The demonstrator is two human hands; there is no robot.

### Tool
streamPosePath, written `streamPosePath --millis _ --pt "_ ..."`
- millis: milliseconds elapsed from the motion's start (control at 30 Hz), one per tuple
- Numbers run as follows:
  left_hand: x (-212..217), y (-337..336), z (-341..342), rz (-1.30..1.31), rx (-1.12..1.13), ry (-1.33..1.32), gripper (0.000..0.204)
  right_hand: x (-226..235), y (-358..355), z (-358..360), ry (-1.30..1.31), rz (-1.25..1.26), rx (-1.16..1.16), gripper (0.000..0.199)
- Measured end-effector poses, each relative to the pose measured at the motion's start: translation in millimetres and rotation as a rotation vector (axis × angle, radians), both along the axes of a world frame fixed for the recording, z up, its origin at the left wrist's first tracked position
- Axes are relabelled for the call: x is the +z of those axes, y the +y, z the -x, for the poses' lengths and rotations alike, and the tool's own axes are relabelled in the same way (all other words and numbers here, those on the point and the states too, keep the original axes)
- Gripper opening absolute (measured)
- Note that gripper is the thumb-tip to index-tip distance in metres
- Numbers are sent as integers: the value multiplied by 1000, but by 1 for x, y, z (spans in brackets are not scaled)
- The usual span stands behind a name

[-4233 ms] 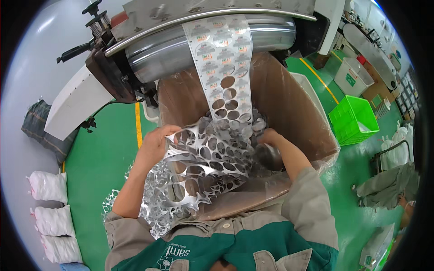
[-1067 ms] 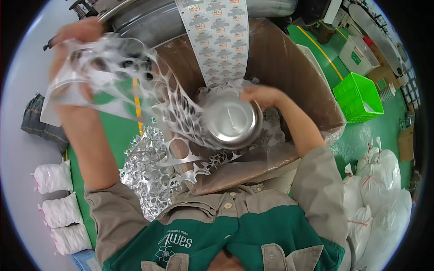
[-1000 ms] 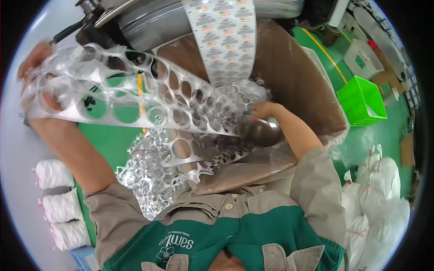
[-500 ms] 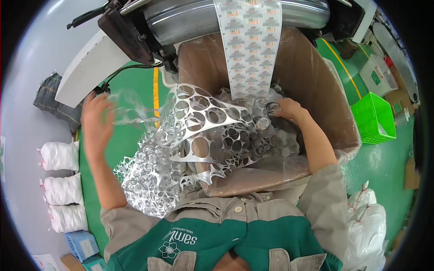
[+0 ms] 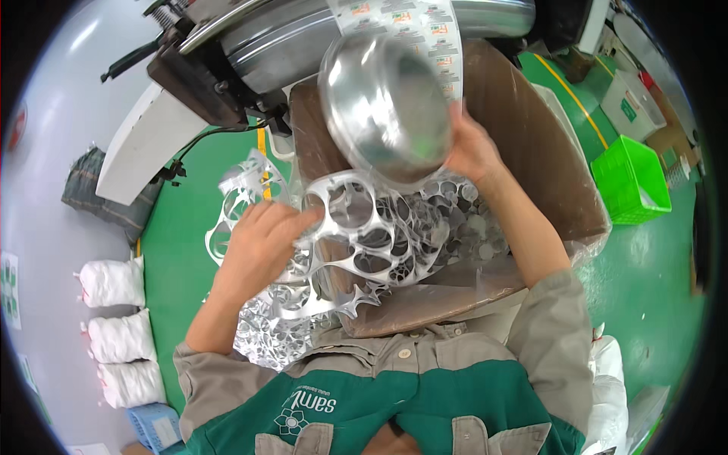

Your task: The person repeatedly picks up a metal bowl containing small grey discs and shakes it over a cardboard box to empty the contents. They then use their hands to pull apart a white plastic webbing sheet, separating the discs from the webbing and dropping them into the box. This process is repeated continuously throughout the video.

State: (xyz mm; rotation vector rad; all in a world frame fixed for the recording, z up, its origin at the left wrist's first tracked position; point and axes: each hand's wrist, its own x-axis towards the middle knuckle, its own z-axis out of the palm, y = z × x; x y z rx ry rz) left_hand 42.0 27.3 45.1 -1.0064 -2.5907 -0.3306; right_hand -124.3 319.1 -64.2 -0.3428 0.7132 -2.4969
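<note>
A round, shiny metal bowl (image 5: 364,114) is tilted above the bin, and my right hand (image 5: 474,148) grips its right rim. My left hand (image 5: 262,246) has its fingers curled on a web of silver foil scrap (image 5: 375,235) punched with round holes. That scrap spreads from the bin over its left side, and more of it lies heaped below my left forearm. Loose silver discs (image 5: 481,246) lie inside the bin, under the scrap. Partly hidden by the bowl, a printed foil strip (image 5: 447,57) hangs down from a metal roller.
The bin (image 5: 531,144) has a brown wall lined with clear plastic. Across the top runs the machine's roller (image 5: 497,19), with a black bracket (image 5: 201,80) at left. White bags (image 5: 121,334) line the left wall; a green crate (image 5: 629,182) stands at right.
My right hand has come up out of the bin with the metal bowl. My left hand has moved right and down onto the foil scrap, drawing part of it leftward.
</note>
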Motion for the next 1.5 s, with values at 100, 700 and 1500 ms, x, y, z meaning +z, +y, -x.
streamPosePath --millis 100,700,1500 --pt "0 -5 -5 76 38 -27 42 -95 9 15 422 -1309 194 56" --pt "-24 -87 -13 -1096 426 -738 38 -80 41 5 259 -1035 329 49" --pt "-326 -123 -44 -1777 782 -900 33 -136 112 26 -19 -1876 273 45"
